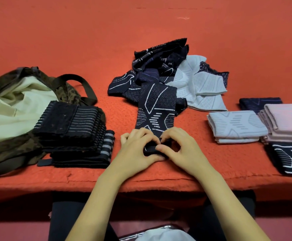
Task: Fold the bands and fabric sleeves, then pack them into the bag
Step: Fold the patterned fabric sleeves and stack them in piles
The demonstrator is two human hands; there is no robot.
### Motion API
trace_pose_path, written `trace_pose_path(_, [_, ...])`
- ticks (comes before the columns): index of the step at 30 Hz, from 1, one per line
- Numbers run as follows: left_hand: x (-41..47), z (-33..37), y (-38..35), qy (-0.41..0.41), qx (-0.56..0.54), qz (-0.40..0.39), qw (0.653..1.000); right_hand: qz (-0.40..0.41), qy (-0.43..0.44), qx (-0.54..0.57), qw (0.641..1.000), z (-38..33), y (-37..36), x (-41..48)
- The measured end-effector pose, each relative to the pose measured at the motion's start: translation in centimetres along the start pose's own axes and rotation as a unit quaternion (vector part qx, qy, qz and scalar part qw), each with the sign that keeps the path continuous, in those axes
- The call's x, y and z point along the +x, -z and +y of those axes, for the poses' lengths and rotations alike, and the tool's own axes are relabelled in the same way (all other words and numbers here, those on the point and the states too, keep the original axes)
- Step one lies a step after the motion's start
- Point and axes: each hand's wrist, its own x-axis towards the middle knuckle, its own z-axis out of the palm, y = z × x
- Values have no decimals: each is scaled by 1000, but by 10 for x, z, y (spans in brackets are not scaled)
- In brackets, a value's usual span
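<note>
So that folding can begin, the near end of the dark sleeve (156,108) is pinched by left hand (138,150) and right hand (182,147) together.

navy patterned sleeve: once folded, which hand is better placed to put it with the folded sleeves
Right, probably. Both hands pinch the navy patterned fabric sleeve, but the folded white sleeves and folded navy sleeve lie beside the right hand; dark striped bands lie beside the left hand.
</note>
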Motion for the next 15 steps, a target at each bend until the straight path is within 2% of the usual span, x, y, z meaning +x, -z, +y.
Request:
trace_pose_path(10, [2, -2, 2, 47, -72, 72, 994, -17, 21, -3, 1000, 8, -3, 3])
trace_pose_path(15, [-1, 2, 6, 12, -82, 101, 991, 75, -46, 92, 992, 4, 4, 0])
